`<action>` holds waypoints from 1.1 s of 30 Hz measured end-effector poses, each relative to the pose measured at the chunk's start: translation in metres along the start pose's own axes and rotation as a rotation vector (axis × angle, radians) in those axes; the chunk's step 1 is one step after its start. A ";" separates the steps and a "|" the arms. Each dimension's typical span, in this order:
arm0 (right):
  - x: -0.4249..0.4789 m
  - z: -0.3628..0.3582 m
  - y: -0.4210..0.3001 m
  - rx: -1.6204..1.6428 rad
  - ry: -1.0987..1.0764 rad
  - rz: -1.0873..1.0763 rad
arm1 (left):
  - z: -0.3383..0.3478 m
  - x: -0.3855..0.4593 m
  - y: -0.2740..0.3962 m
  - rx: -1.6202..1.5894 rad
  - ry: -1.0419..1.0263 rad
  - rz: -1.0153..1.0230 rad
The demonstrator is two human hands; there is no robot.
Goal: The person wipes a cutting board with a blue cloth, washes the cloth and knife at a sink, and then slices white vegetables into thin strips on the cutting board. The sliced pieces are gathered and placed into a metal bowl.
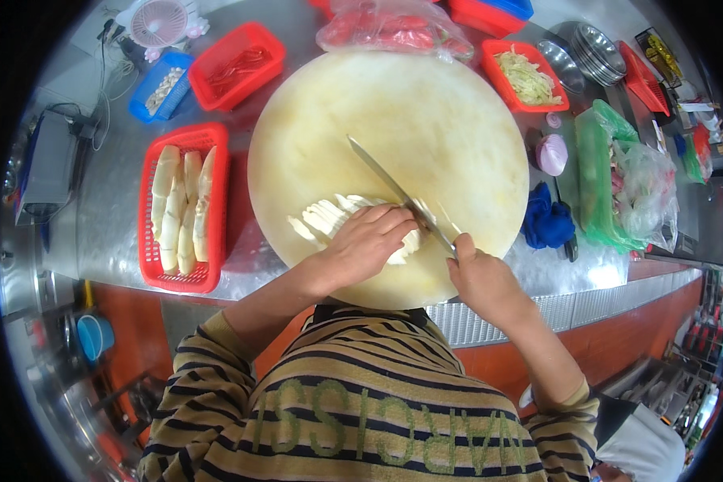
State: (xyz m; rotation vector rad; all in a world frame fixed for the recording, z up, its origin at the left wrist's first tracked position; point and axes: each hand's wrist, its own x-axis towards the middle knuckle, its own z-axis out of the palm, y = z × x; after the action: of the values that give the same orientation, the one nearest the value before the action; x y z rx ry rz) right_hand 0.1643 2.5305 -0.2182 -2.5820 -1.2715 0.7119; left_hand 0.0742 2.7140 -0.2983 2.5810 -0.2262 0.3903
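On a large round cutting board, my right hand grips the handle of a kitchen knife, whose blade points away to the upper left. My left hand rests on pale sliced vegetable pieces, its bent fingertips close against the blade. More pale slices lie under and beside these fingers, and a few thin ones are right of the knife. A red plastic basket left of the board holds several long, peeled pale vegetables, possibly lotus root.
Behind the board lies a plastic bag of red items. Red baskets hold red strips and shredded green vegetable; a blue basket has white pieces. Right are a halved onion, blue cloth, another knife handle and steel bowls.
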 end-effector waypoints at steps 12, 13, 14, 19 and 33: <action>0.000 0.014 -0.004 0.017 0.064 0.041 | -0.011 -0.007 -0.012 -0.049 -0.054 0.100; -0.001 0.002 -0.013 -0.003 0.026 0.049 | -0.008 -0.010 -0.015 -0.048 -0.057 0.090; -0.004 -0.014 -0.026 -0.023 -0.012 0.057 | -0.007 -0.012 -0.018 -0.047 -0.060 0.081; -0.004 0.012 -0.014 -0.121 0.065 -0.001 | -0.002 -0.010 -0.018 -0.056 -0.063 0.072; -0.015 -0.014 -0.043 0.024 -0.040 0.102 | -0.002 -0.011 -0.020 -0.074 -0.064 0.065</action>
State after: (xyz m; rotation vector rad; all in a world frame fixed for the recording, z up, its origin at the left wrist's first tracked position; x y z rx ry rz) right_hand 0.1334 2.5461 -0.1851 -2.6414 -1.1412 0.7960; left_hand 0.0677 2.7328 -0.3094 2.5204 -0.3420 0.3168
